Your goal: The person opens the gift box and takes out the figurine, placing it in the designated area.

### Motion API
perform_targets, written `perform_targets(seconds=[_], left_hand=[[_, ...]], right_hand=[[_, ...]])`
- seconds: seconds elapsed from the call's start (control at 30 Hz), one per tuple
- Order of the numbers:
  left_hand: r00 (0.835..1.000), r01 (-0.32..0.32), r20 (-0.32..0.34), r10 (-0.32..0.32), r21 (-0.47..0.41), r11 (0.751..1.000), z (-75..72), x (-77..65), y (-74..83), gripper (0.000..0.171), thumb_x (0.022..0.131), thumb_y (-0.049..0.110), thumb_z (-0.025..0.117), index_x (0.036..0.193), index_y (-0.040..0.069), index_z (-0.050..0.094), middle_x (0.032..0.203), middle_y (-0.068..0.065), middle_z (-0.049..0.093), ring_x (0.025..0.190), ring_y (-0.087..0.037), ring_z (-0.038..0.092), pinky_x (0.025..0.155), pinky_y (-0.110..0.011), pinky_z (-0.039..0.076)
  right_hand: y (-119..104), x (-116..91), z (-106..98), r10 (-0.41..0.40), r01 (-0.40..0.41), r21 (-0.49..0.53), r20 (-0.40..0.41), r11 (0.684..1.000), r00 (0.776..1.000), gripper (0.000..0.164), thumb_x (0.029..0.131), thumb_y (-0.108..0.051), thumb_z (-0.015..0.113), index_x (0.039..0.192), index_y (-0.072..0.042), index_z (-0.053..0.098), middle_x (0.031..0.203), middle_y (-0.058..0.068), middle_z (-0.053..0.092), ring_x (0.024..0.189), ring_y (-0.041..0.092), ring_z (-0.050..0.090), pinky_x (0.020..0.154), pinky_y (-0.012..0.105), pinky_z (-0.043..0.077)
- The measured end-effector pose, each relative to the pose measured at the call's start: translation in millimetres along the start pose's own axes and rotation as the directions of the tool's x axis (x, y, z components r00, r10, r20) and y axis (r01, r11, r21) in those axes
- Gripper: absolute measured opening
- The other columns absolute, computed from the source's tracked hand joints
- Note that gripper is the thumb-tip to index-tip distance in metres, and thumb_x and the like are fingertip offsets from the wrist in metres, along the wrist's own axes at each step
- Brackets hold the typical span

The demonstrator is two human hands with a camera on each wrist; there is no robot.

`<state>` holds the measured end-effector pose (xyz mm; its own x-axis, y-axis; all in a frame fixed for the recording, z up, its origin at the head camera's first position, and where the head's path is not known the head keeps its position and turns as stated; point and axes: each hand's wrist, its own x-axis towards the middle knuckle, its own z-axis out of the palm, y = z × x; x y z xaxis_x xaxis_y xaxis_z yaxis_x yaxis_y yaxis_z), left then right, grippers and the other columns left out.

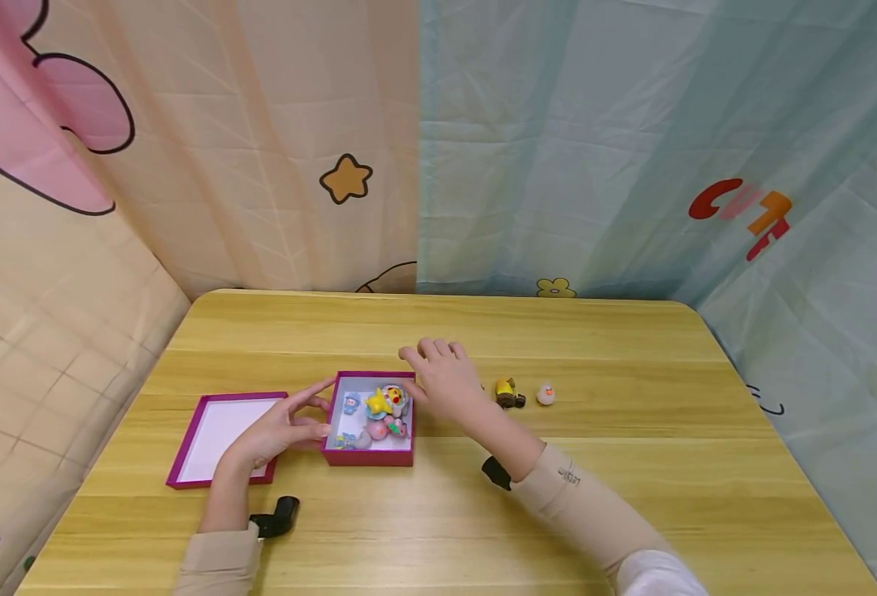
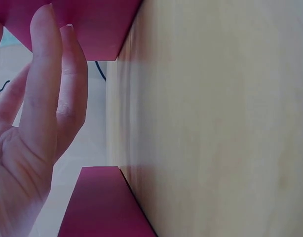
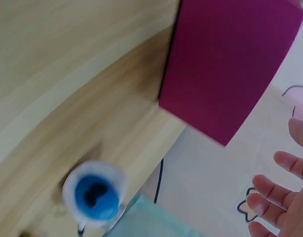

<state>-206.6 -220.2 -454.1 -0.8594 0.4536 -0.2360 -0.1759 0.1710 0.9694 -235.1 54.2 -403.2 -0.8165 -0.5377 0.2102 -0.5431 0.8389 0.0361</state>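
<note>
A magenta box [image 1: 369,458] with a pale inside holds several small toy figures, among them a yellow star-shaped one [image 1: 378,402], a pink one [image 1: 377,430] and a small blue one [image 1: 352,403]. My left hand [image 1: 281,434] touches the box's left wall with thumb and fingertips; the left wrist view shows the fingers fairly straight against that magenta side. Over the box's right edge, my right hand [image 1: 445,385] hovers with spread fingers and nothing in them. The right wrist view has a white and blue toy [image 3: 96,193] on the table beside the box.
The box's lid [image 1: 187,439] lies upturned at the left, partly under my left forearm. Right of my right hand stand a yellow and black toy [image 1: 508,393] and a small white duck-like figure [image 1: 546,395]. Curtains [image 1: 542,149] hang behind the wooden table [image 1: 595,339].
</note>
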Motion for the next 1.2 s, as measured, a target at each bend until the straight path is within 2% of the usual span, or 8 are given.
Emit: perform_targets(seconds=[0.17, 0.33, 0.57, 0.8, 1.0, 1.2], left_hand=[[1.0, -0.003, -0.006, 0.003, 0.004, 1.0, 0.0, -0.2, 0.0, 0.074, 0.084, 0.009, 0.065, 0.146, 0.014, 0.024, 0.127, -0.025, 0.032, 0.098, -0.032, 0.06, 0.082, -0.037, 0.053], [1.0, -0.012, -0.005, 0.012, 0.003, 1.0, 0.0, -0.8, -0.2, 0.075, 0.084, 0.01, 0.066, 0.146, 0.014, 0.024, 0.127, -0.027, 0.032, 0.098, -0.033, 0.06, 0.081, -0.037, 0.053], [1.0, -0.013, -0.008, 0.013, 0.011, 1.0, 0.2, -0.2, -0.8, 0.074, 0.084, 0.011, 0.066, 0.145, 0.014, 0.025, 0.128, -0.027, 0.033, 0.099, -0.033, 0.059, 0.082, -0.037, 0.052], [1.0, -0.024, 0.006, 0.024, 0.018, 1.0, -0.6, -0.5, -1.2, 0.076, 0.084, 0.014, 0.066, 0.146, 0.013, 0.023, 0.127, -0.026, 0.033, 0.098, -0.032, 0.06, 0.082, -0.039, 0.052], [1.0, -0.022, 0.008, 0.022, 0.013, 1.0, -0.9, 0.2, -1.3, 0.075, 0.085, 0.013, 0.065, 0.146, 0.013, 0.023, 0.127, -0.025, 0.033, 0.098, -0.032, 0.059, 0.082, -0.04, 0.052], [1.0, -0.019, 0.007, 0.019, 0.01, 1.0, -0.8, -0.2, -1.0, 0.076, 0.084, 0.015, 0.066, 0.146, 0.013, 0.022, 0.127, -0.026, 0.033, 0.099, -0.031, 0.059, 0.083, -0.04, 0.052]], right_hand=[[-18, 5, 3, -0.037, 0.036, 0.014, 0.041, 0.999, 0.998, 0.041, 0.092, -0.049, 0.044, 0.124, -0.024, 0.047, 0.106, 0.0, 0.048, 0.101, 0.019, 0.045, 0.092, 0.036, 0.037], [-31, 7, 8, -0.09, 0.091, -0.029, 0.031, 0.995, 0.995, 0.041, 0.092, -0.05, 0.044, 0.124, -0.025, 0.048, 0.103, -0.001, 0.048, 0.099, 0.017, 0.046, 0.088, 0.034, 0.038], [-48, 9, 17, -0.124, 0.127, -0.038, 0.068, 0.991, 0.99, 0.045, 0.091, -0.048, 0.047, 0.13, -0.025, 0.047, 0.116, -0.001, 0.049, 0.109, 0.017, 0.045, 0.096, 0.036, 0.036], [-62, 12, 29, -0.166, 0.173, -0.068, 0.093, 0.983, 0.982, 0.044, 0.092, -0.048, 0.046, 0.129, -0.025, 0.047, 0.116, 0.0, 0.05, 0.108, 0.016, 0.045, 0.095, 0.034, 0.037], [-70, 15, 36, -0.167, 0.178, -0.109, 0.103, 0.978, 0.981, 0.044, 0.091, -0.05, 0.046, 0.129, -0.027, 0.047, 0.117, -0.001, 0.049, 0.107, 0.015, 0.045, 0.094, 0.032, 0.037], [-73, 20, 38, -0.141, 0.159, -0.131, 0.131, 0.979, 0.981, 0.044, 0.091, -0.051, 0.045, 0.128, -0.028, 0.047, 0.12, -0.002, 0.049, 0.112, 0.015, 0.044, 0.099, 0.033, 0.036]])
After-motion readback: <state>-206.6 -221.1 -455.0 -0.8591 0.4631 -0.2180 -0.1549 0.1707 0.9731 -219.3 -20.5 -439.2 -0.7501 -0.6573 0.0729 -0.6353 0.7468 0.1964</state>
